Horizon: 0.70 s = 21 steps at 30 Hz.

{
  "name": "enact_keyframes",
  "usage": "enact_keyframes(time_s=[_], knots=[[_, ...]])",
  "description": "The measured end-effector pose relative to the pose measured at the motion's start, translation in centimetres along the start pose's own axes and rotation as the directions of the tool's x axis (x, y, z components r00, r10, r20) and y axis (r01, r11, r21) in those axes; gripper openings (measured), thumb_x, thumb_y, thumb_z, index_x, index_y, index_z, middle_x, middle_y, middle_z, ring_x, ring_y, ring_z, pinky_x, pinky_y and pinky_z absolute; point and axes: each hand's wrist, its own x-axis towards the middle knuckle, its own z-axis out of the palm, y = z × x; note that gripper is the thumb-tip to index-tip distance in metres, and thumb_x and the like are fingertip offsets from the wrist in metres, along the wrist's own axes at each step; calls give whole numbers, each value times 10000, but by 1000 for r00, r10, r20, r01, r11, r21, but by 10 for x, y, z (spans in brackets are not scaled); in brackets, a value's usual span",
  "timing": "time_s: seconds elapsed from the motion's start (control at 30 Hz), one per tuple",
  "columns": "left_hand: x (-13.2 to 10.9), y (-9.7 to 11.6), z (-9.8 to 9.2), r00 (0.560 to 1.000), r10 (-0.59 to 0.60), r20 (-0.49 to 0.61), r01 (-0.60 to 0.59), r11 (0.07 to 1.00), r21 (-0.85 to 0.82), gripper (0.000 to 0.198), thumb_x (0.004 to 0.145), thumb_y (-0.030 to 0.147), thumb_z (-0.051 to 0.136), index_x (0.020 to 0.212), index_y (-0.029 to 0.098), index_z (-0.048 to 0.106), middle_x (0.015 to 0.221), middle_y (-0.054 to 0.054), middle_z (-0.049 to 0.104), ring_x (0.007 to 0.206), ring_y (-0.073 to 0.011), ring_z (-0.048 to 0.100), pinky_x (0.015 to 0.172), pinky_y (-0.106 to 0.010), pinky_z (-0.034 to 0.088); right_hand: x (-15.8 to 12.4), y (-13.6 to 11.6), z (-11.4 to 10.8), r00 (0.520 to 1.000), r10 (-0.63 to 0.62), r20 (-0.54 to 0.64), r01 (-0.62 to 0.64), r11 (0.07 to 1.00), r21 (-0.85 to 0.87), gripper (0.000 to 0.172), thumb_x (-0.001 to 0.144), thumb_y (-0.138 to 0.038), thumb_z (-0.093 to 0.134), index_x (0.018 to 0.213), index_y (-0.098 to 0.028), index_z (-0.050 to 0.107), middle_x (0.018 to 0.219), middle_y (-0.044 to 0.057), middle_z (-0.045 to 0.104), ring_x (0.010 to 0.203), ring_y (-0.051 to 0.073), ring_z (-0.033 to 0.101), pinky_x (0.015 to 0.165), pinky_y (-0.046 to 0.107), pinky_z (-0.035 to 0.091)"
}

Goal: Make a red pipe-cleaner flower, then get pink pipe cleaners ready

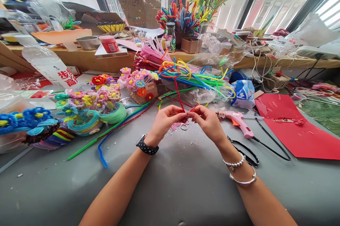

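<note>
Between my fingertips is a red tinsel pipe cleaner (178, 93), one length of it rising up and away from the pinch. My left hand (168, 121) grips it from the left, thumb and forefinger pressed together. From the right, my right hand (208, 121) pinches the same piece, the fingertips of both hands almost touching. Just beneath them a small metal ring (183, 126) shows, close to some pink bits on the table. A pink glue gun (240, 121) lies right of my right hand. The exact bend at my fingertips is partly hidden.
Pipe-cleaner flowers in pots (113, 113) stand at the left, near a plastic bottle (53, 63). Behind my hands lies a heap of coloured pipe cleaners (191, 77). Black-framed glasses (247, 151) and a red sheet (300, 130) are at the right.
</note>
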Motion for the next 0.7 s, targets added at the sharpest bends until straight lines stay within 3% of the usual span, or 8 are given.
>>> enact_keyframes(time_s=[0.13, 0.23, 0.43, 0.7], knots=[[0, 0, 2, 996, -50, -79, 31, 974, -226, 221, 594, 208, 682, 759, 138, 553, 678, 15, 622, 652, -103, 602, 699, -252, 463, 2, 3, -2, 996, 88, 3, -87, 977, 193, 244, 672, -376, 602, 803, -172, 576, 678, 5, 574, 580, 100, 496, 562, 237, 422], [1, -2, 2, 996, -88, -17, 78, 945, -316, 219, 611, 175, 672, 804, 145, 573, 751, 13, 627, 705, -94, 603, 754, -243, 452, 2, 2, -2, 992, 127, 5, -122, 943, 310, 209, 661, -351, 620, 766, -174, 585, 638, -10, 564, 552, 85, 476, 557, 229, 414], [0, -6, 2, 982, -153, 115, 175, 958, -226, 163, 654, 229, 644, 769, 120, 606, 745, -21, 638, 714, -106, 596, 711, -232, 457, 1, -1, 1, 993, 116, -23, -98, 915, 392, 138, 654, -298, 635, 674, -171, 586, 638, -18, 561, 550, 69, 454, 555, 211, 387], [-4, -3, 6, 989, -142, 42, 148, 966, -213, 165, 643, 263, 649, 698, 117, 595, 660, -2, 623, 616, -76, 567, 613, -195, 449, -1, 2, 8, 998, 54, -32, -29, 846, 533, 108, 699, -294, 598, 676, -192, 574, 582, -44, 499, 523, 60, 414, 528, 202, 336]])
